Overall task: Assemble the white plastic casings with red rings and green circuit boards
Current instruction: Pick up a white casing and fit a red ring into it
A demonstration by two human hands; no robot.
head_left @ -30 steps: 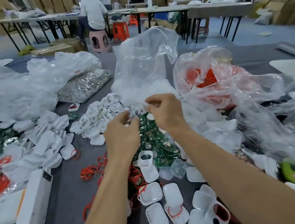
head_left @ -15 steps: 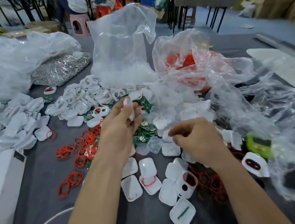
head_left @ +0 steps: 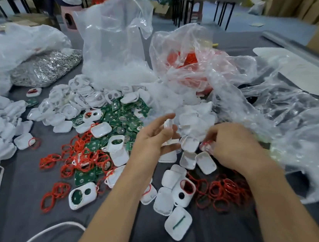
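— What does the left hand (head_left: 152,140) have?
— A small white casing (head_left: 168,125), pinched between the thumb and loosely spread fingers. It stands on end, long axis nearly upright, raised above the grey surface (head_left: 21,187).
— And the right hand (head_left: 232,145)?
— Its fingers are curled, tips on a second casing (head_left: 206,146) with a red ring. Blur hides whether it grips.
— And around them?
— Green circuit boards (head_left: 129,112) lie beyond the left hand, with loose red rings (head_left: 81,158) beside them.

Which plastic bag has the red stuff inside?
The crumpled bag right of the tall bag. Red shows through it; the tall bag holds white pieces.
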